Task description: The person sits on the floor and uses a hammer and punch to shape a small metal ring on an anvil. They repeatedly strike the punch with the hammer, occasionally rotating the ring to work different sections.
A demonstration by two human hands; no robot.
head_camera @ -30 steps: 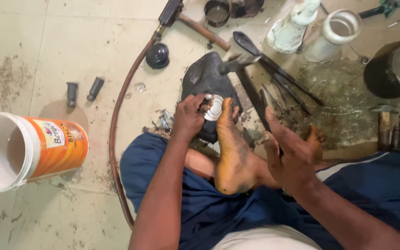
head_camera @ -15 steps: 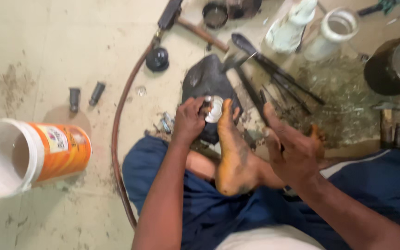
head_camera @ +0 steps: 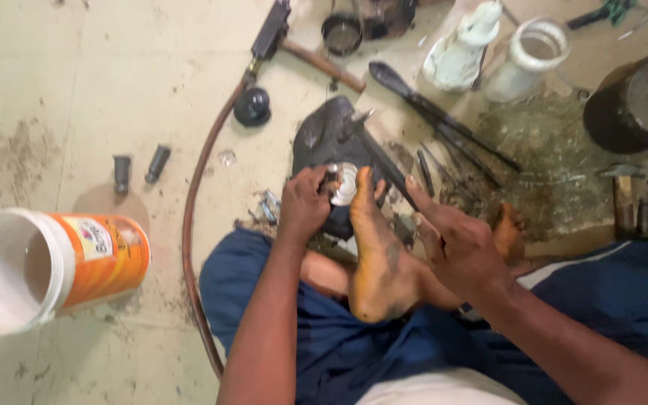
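The person is sitting on the floor (head_camera: 76, 75) with a dark metal casing (head_camera: 328, 139) lying in front of them, and everything here is being placed relative to that casing. The left hand (head_camera: 305, 206) is resting on the casing's near edge, its fingers curling around a small shiny round part (head_camera: 344, 184) set in the casing; how firmly they are gripping it cannot be told. A bare foot (head_camera: 375, 255) is pressing its toes against the near side of the casing, just beside the round part. The right hand (head_camera: 455, 247) is hovering to the right of the casing, fingers loosely spread and holding nothing, above the foot's right side. A long dark bar (head_camera: 384, 161) is leaning across the casing's right edge. A brown hose (head_camera: 193, 202) is curving along the floor left of the casing. Farther left, an orange bucket (head_camera: 46, 266) with a white rim is lying on its side. Beyond the casing, a hammer (head_camera: 305, 49) and a white jar (head_camera: 526, 60) are sitting on the floor.
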